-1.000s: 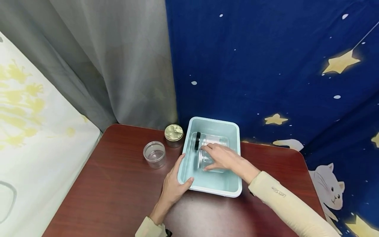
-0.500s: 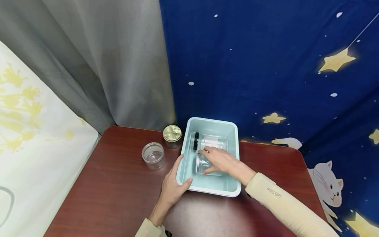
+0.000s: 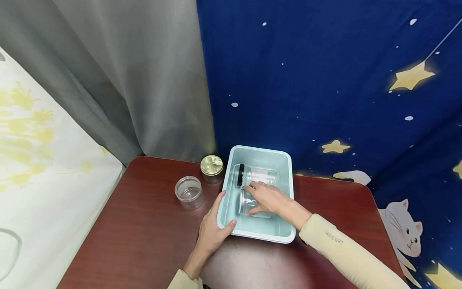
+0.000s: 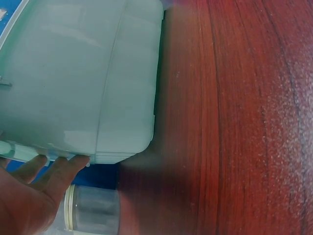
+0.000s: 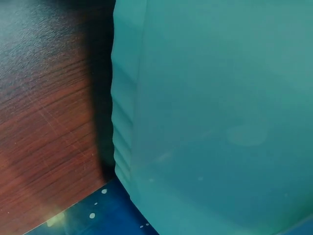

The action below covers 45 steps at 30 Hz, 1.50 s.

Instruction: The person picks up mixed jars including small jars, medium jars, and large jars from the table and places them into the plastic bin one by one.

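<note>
A light blue plastic bin (image 3: 265, 233) stands on the table. My left hand (image 3: 212, 230) grips its near left corner, thumb over the rim and fingers along the outer left side; in the left wrist view those fingers (image 4: 73, 164) bend over the rim. Inside the bin, my right hand (image 3: 268, 197) has fingers and thumb around a clear plastic jar (image 3: 246, 202) lying on its side, its silvery rim facing left. Behind it, a clear jar with a black lid (image 3: 241, 175) also lies sideways. The bin wall (image 5: 220, 98) fills the right wrist view, hiding the right hand.
Left of the bin, a clear open jar (image 3: 189, 193) stands upright on the dark red wooden table (image 3: 137, 224). Close to the bin's left wall is a jar with a gold lid (image 3: 211, 165). Grey and blue curtains (image 3: 274, 80) hang right behind the table's back edge.
The head view has shifted slightly. Both hands keep their places at the bin and the jar.
</note>
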Available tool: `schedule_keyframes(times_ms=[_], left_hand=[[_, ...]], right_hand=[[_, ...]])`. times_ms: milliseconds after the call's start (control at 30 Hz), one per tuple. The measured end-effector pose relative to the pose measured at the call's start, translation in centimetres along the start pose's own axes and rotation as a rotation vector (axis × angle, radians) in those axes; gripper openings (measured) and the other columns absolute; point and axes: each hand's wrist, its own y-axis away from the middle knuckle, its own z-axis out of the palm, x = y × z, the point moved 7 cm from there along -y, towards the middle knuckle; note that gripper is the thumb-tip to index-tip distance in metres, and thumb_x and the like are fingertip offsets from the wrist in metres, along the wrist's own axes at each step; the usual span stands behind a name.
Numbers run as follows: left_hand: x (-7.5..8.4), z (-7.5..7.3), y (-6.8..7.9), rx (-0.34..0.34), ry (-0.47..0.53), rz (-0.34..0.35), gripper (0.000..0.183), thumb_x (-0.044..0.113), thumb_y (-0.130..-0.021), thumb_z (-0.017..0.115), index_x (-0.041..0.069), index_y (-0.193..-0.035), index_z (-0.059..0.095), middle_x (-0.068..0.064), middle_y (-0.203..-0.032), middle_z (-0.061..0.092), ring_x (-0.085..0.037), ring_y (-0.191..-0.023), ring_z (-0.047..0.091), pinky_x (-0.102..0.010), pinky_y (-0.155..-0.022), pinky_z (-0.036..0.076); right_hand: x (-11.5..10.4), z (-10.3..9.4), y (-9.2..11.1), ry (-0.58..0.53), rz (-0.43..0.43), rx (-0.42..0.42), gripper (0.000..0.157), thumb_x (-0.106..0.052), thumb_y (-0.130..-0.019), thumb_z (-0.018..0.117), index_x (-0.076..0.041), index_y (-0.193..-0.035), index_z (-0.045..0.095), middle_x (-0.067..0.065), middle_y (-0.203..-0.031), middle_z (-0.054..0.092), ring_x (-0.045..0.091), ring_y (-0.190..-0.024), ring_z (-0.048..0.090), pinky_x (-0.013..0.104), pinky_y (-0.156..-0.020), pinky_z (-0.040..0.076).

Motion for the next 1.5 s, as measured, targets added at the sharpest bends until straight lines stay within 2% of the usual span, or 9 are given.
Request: schedule_keyframes(times_ms=[267,367,600,833,1167,1500], left_hand=[[0.4,0.5,0.1,-0.012,0.014,0.009,0.091,0.032,-0.076,0.077,0.031,-0.155,0.033,-0.008,-0.14,0.056,-0.026,-0.114,0.062,-0.049,-0.083,0.049],[0.4,0.6,0.0,-0.011,0.02,0.005,0.091,0.031,-0.076,0.078,0.032,-0.155,0.033,-0.008,-0.141,0.056,-0.025,-0.117,0.061,-0.05,-0.084,0.049],[0.4,0.3,0.1,0.0,0.035,0.007,0.091,0.029,-0.075,0.078,0.03,-0.154,0.035,-0.013,-0.14,0.057,-0.033,-0.117,0.061,-0.052,-0.084,0.048],[0.3,0.3,0.1,-0.001,0.031,-0.004,0.09,0.029,-0.074,0.078,0.03,-0.154,0.036,-0.011,-0.14,0.057,-0.032,-0.115,0.061,-0.051,-0.084,0.048],[0.2,0.0,0.0,0.011,0.017,-0.006,0.091,0.03,-0.075,0.079,0.032,-0.154,0.035,-0.009,-0.139,0.058,-0.029,-0.115,0.062,-0.052,-0.083,0.049],[0.0,0.0,0.0,0.008,0.008,-0.022,0.09,0.031,-0.076,0.079,0.033,-0.154,0.034,-0.003,-0.143,0.055,-0.023,-0.12,0.059,-0.051,-0.086,0.049]], right_hand=[[0.2,0.2,0.4,-0.005,0.035,-0.007,0.09,-0.058,-0.068,0.084,-0.008,-0.138,0.057,0.009,-0.117,0.061,0.024,-0.1,0.062,0.041,-0.082,0.054],[0.3,0.1,0.3,0.01,0.031,0.0,0.09,-0.058,-0.068,0.084,-0.008,-0.138,0.057,0.009,-0.116,0.061,0.023,-0.098,0.062,0.04,-0.08,0.054],[0.1,-0.1,0.0,0.003,0.013,0.021,0.087,-0.058,-0.069,0.083,-0.007,-0.136,0.059,0.007,-0.114,0.062,0.021,-0.094,0.062,0.037,-0.079,0.054],[0.0,-0.3,0.1,0.013,-0.004,0.058,0.086,-0.058,-0.068,0.083,-0.006,-0.133,0.061,0.009,-0.112,0.064,0.023,-0.091,0.064,0.039,-0.079,0.053],[0.5,-0.6,0.4,0.001,0.027,0.066,0.084,-0.061,-0.072,0.08,-0.007,-0.134,0.061,0.009,-0.117,0.063,0.024,-0.098,0.064,0.039,-0.083,0.054],[0.7,-1.9,1.1,0.017,0.042,0.134,0.078,-0.062,-0.075,0.077,-0.011,-0.132,0.063,0.008,-0.123,0.064,0.027,-0.106,0.063,0.043,-0.089,0.051]])
